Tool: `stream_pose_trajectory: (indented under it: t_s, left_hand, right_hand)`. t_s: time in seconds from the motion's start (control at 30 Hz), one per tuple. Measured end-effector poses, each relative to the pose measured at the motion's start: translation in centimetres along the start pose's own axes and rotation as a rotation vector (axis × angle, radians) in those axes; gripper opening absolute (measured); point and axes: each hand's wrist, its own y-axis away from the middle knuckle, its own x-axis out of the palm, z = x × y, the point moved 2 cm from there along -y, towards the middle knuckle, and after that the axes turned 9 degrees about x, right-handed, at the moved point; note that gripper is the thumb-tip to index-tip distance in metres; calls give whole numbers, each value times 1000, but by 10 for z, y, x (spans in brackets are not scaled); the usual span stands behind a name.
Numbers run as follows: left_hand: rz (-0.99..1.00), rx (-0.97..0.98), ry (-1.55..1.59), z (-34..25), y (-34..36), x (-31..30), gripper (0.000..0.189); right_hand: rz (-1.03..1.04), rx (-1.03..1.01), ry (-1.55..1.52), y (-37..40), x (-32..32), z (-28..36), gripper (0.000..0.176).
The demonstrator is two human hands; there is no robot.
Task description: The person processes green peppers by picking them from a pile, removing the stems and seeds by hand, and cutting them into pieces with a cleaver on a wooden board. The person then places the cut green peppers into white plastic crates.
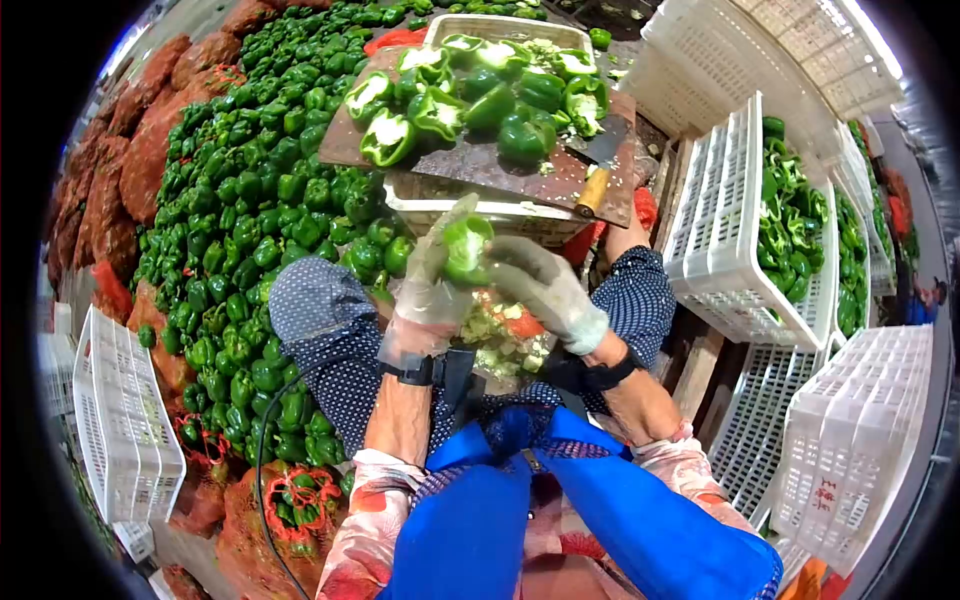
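Note:
My left hand point(432, 285), in a pale work glove, is closed on a halved green bell pepper point(468, 246), its hollow, pale inside facing up. From the other side, the bent fingers of my gloved right hand point(552, 292) grip the edge of the same half; the fingertips are partly hidden. Pale pepper cores and scraps point(500, 350) lie below between my legs. Just ahead, a cutting board point(450, 172) bears several cut bell peppers point(437, 113). A knife point(592, 190) with a wooden handle rests at the board's right side.
Whole green peppers point(230, 240) form a large pile on my left, with red mesh sacks point(155, 150) behind. A white crate point(415, 195) stands under the board. At right, a white crate point(715, 215) holds cut peppers, near stacked crates point(850, 440). Another crate point(125, 420) is at far left.

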Motion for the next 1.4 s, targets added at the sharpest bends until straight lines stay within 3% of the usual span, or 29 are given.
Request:
stream_pose_trajectory:
  t_s: [0.03, 0.1, 0.17, 0.2, 0.23, 0.33, 0.43, 0.47, 0.57, 0.6, 0.73, 0.77, 0.83, 0.87, 0.9, 1.0, 1.03, 1.1, 1.17, 1.23, 1.27, 1.3, 1.33, 1.37, 1.4]
  left_hand:
    - [-119, -47, -109, 1, 3, 7, 67]
    - [-155, -29, -184, 2, 5, 16, 67]
    - [-287, -336, -381, -18, 1, 46, 66]
    - [-170, -264, -351, -10, 2, 32, 65]
    - [-55, -192, -311, -7, 1, 26, 65]
    - [-150, -153, -297, 7, 8, 18, 67]
    - [-33, -143, -415, 7, 7, 11, 76]
    - [40, -221, -395, 7, 7, 4, 74]
    - [-54, -144, -420, 11, 13, 1, 71]
    - [-79, -194, -323, 13, 12, -1, 64]
    - [-185, -253, -375, 5, 5, -14, 60]
    - [-200, -265, -307, 1, 2, -18, 62]
    - [-141, -125, 119, -12, 1, -5, 79]
    - [-118, -155, 119, -16, -1, -8, 100]
    - [-135, -148, 114, -20, 0, 0, 106]
    - [-260, -199, 337, -8, 8, -4, 97]
    - [-319, -196, 235, -8, 7, -3, 93]
    - [-383, -163, -16, 4, 4, -6, 88]
    - [-274, -179, -39, 13, 13, -5, 85]
    - [-229, -149, -103, 14, 16, -13, 89]
    - [-245, -165, -104, 4, 17, -2, 91]
    - [-261, -181, -106, -6, 18, 8, 93]
    - [-266, -229, 46, -9, 20, 9, 89]
    - [-313, -236, 811, 2, 21, -12, 80]
    - [-414, -337, 1549, 12, 23, -33, 71]
  right_hand:
    - [30, 3, -97, 5, 4, 6, 41]
    - [99, 136, -413, 8, 9, 1, 40]
    - [193, 197, -545, 8, 16, 1, 38]
    - [243, 227, -612, 8, 19, 1, 38]
    - [242, 233, -567, 6, 18, 0, 38]
    - [219, 268, -445, 6, 15, 4, 40]
    - [145, 101, -221, 1, 15, -6, 44]
    - [56, -149, -31, -4, 19, -10, 50]
    - [123, 28, 150, -1, 15, 3, 48]
    - [105, -85, 186, -4, 15, 2, 46]
    - [194, -43, 723, -11, 4, -5, 44]
    - [213, -138, 873, -11, 4, -14, 43]
    - [283, -158, 1014, -12, -8, -31, 43]
    - [235, -281, 1046, -13, -15, -35, 43]
    - [188, -402, 1073, -12, -16, -28, 44]
    - [36, -326, 591, 0, -15, -3, 42]
    - [-42, -348, 514, 6, -7, 14, 41]
    - [-67, -358, 556, 8, 10, 18, 43]
    - [-28, -265, 756, -4, 22, 8, 45]
    - [-122, -351, 617, -9, 16, -1, 47]
    - [-15, -233, 378, -9, 5, 7, 43]
    - [182, -71, -96, 2, -7, 23, 43]
    - [241, -31, -414, 14, -14, 35, 48]
    - [299, -14, -736, 22, -19, 40, 52]
    - [289, -29, -748, 20, -18, 38, 50]
